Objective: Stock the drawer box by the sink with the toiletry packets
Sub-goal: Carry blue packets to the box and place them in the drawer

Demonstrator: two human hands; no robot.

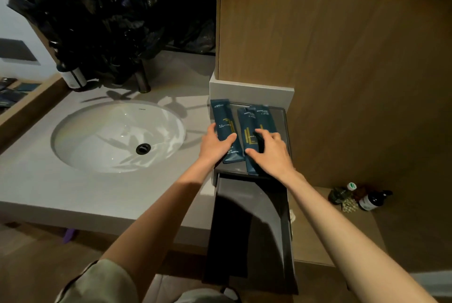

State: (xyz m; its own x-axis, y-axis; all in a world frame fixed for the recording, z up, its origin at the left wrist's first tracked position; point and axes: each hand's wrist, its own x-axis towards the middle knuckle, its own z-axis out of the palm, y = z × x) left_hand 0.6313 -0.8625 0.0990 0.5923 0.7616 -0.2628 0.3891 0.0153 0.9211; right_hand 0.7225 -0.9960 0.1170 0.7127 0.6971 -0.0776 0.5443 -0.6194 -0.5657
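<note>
Three dark blue toiletry packets lie side by side on the top of the dark drawer box (pixel 281 116) right of the sink. My left hand (pixel 215 145) grips the left packet (pixel 223 119), thumb on one edge and fingers across the other. My right hand (pixel 269 153) rests with spread fingers on the middle packet (pixel 247 126) and the right packet (pixel 265 116). Below them a dark drawer (pixel 252 234) is pulled out toward me, its inside in shadow.
A white oval sink (pixel 117 136) is set in the grey counter (pixel 36 180) to the left, with a faucet (pixel 143 80) and a bottle (pixel 73 77) behind it. A wood panel (pixel 342 45) rises on the right. Bottles (pixel 367 200) stand on a lower shelf.
</note>
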